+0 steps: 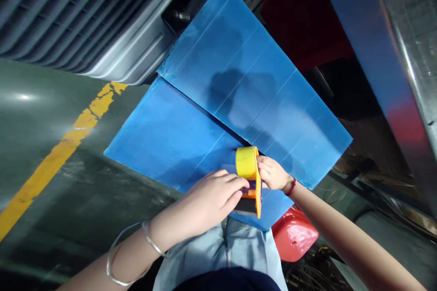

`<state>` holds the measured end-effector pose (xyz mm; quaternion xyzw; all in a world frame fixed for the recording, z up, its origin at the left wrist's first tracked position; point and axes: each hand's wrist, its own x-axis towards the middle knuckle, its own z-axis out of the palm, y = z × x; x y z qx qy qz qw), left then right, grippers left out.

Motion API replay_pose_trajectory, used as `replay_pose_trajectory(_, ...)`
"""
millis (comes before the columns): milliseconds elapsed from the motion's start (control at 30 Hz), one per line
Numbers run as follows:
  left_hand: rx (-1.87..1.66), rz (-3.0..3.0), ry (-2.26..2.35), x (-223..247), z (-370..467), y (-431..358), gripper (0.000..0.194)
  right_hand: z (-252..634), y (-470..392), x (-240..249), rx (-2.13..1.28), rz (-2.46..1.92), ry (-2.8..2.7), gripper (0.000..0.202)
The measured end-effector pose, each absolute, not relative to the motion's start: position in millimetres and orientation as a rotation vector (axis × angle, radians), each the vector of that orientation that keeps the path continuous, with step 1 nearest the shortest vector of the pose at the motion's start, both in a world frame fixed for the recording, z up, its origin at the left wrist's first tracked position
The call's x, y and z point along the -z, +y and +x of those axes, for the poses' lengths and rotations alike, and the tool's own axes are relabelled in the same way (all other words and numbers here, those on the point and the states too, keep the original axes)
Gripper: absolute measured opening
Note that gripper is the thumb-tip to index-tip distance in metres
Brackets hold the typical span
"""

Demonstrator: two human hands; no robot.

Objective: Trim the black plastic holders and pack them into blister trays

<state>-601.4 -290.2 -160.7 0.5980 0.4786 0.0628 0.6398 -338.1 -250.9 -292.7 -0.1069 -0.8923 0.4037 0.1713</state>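
Observation:
A tape dispenser (258,195) with an orange frame carries a roll of yellow tape (246,163). My left hand (213,195) reaches in from the lower left, its fingers closed on the dispenser's near side. On the other side, my right hand (272,173) has its fingers curled against the frame next to the roll; its fingertips are partly hidden. Beneath both hands lies a blue panel (252,63) with faint parallel lines. A second blue panel (164,132) adjoins it, with a dark, narrow gap between them. The panels rest near my lap.
A grey slatted plastic housing (85,13) stands at the upper left, close to the panels. A red plastic seat or stool (294,235) shows beside my right leg. Yellow floor tape (58,159) crosses the green floor. A metal-edged surface (409,54) runs along the right.

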Motion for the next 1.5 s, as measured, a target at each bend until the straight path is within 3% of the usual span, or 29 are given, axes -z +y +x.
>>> replay_pose_trajectory(233,-0.127,1.517,1.1,165.0,-598.6,-284.9,0.018,-337.6,-251.8,293.3,-1.136,-0.303,-2.541,0.051)
replay_pose_trajectory(467,-0.12,1.381,1.242,163.1,-601.9,-285.4,0.025,-336.7,-253.8,292.8,-1.132,-0.318,-2.558,0.046)
replay_pose_trajectory(933,-0.166,1.308,1.049,174.6,-598.6,-276.3,0.028,-335.3,-252.1,294.2,-1.116,-0.299,-2.576,0.053)
replay_pose_trajectory(1500,0.064,1.69,1.024,146.8,-600.7,-266.6,0.022,-333.2,-255.7,296.7,-1.127,-0.311,-2.607,0.05)
